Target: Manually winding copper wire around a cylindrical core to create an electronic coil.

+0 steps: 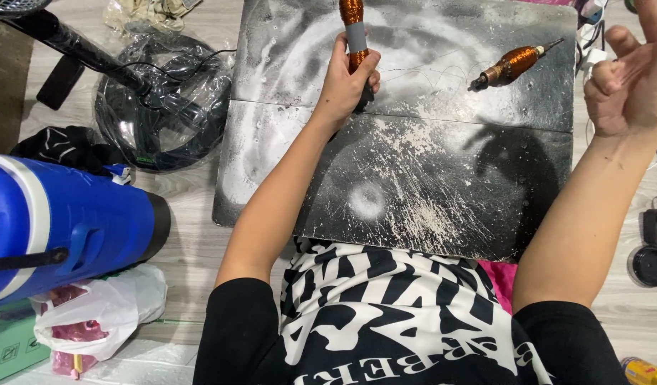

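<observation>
My left hand [345,82] grips a rod-shaped spindle wound with copper wire [355,27], held upright over a dark, white-dusted board [414,178]. A grey band wraps the spindle just above my fingers. A second copper-wound spindle [512,65] lies on the board at the upper right, tilted, its thin tip pointing right. My right hand [631,78] is raised at the right edge, fingers spread, palm facing inward. A very thin wire seems to run across the board toward it, but I cannot tell if the fingers pinch it.
A fan base wrapped in clear plastic [164,100] stands on the floor at upper left. A blue cylindrical container [57,221] lies at left, above a white plastic bag [100,306]. A black round lid [649,265] and an adapter [656,224] sit at right.
</observation>
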